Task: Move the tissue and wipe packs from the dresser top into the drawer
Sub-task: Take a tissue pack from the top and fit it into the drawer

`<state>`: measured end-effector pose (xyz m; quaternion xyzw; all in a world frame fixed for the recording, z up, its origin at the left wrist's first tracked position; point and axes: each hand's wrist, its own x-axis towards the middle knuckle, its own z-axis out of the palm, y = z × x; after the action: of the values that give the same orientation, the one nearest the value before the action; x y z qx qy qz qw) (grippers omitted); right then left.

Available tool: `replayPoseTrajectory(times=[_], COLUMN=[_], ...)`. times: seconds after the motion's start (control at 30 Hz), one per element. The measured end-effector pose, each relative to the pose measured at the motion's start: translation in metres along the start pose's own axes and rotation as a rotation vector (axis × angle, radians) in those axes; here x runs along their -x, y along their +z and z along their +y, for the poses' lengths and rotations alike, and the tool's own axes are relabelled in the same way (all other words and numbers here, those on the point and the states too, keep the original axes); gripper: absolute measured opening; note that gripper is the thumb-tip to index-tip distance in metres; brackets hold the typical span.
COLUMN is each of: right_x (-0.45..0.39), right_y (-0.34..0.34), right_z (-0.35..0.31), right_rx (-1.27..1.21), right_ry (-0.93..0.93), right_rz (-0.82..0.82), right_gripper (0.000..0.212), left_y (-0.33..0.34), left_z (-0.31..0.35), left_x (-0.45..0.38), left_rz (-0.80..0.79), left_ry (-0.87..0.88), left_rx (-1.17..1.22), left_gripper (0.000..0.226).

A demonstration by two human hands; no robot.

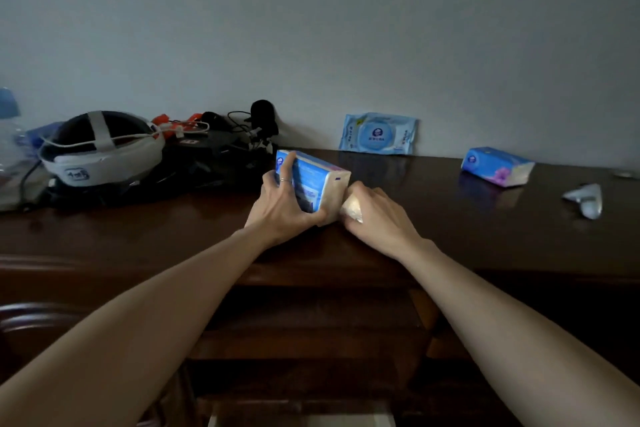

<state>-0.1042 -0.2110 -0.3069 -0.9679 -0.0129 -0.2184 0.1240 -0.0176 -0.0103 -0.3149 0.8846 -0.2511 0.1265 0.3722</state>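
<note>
Headset [100, 152], cables [242, 135] crowd held tissue pack [317, 184].

Both bare forearms reach forward and inward from the lower corners of the view, converging near the middle. The left hand [285, 204] lies palm-down with its fingers spread and curled over the top and near side of a tissue pack [313, 180], the thumb pressed along the pack's lower edge; a thin ring sits on one finger. The right hand [375, 215] is loosely closed, knuckles up, its fingers tucked against the pack's right end and partly hidden from view.
</note>
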Motion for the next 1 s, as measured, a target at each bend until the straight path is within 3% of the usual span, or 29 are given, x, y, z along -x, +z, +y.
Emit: replayPoseTrajectory(times=[0.1,0.2,0.3,0.4,0.53,0.6,0.67,0.73,0.8,0.9,1.0], right_x=[0.044,0.087,0.137,0.192,0.246,0.265,0.278,0.286,0.297,0.321,0.342], right_y=[-0.012,-0.024,-0.026,-0.014,0.027,0.054,0.079,0.104,0.124,0.152,0.175], right_z=[-0.017,-0.036,-0.059,-0.074,-0.072,-0.068,-0.062,-0.053,-0.046,-0.045,-0.053], right_rx=[-0.077,-0.339,-0.601,-0.847,-1.089,-1.102,-1.046,-0.889,-0.789,-0.807,-0.925], right_ry=[0.014,0.111,0.072,0.074,0.216,0.255,0.280,0.283,0.287,0.413,0.580], right_rz=[0.133,0.228,0.216,0.159,-0.098,-0.226,-0.356,-0.512,-0.629,-0.735,-0.650], right_gripper=[0.032,0.051,0.067,0.063,0.065,0.071,0.079,0.084,0.077,0.065,0.052], left_y=[-0.014,-0.028,-0.033,-0.026,0.004,0.026,0.045,0.061,0.073,0.091,0.106], left_z=[0.018,0.024,0.024,0.011,-0.020,-0.035,-0.053,-0.075,-0.097,-0.120,-0.125], left_x=[0.055,0.118,0.184,0.246,0.311,0.333,0.348,0.362,0.374,0.393,0.406], left_rz=[0.011,0.022,0.036,-0.014,-0.309,-0.380,-0.462,-0.591,-0.693,-0.784,-0.763], left_ry=[0.001,0.086,0.220,0.225,-0.075,-0.376,-0.733,-0.942,-1.017,-1.030,-0.985], left_rx=[0.099,0.213,0.241,0.354,0.757,0.989,1.166,1.219,1.266,1.259,1.146], left_gripper=[0.127,0.125,0.128,0.128,0.104,0.083,0.085,0.085,0.086,0.108,0.110])
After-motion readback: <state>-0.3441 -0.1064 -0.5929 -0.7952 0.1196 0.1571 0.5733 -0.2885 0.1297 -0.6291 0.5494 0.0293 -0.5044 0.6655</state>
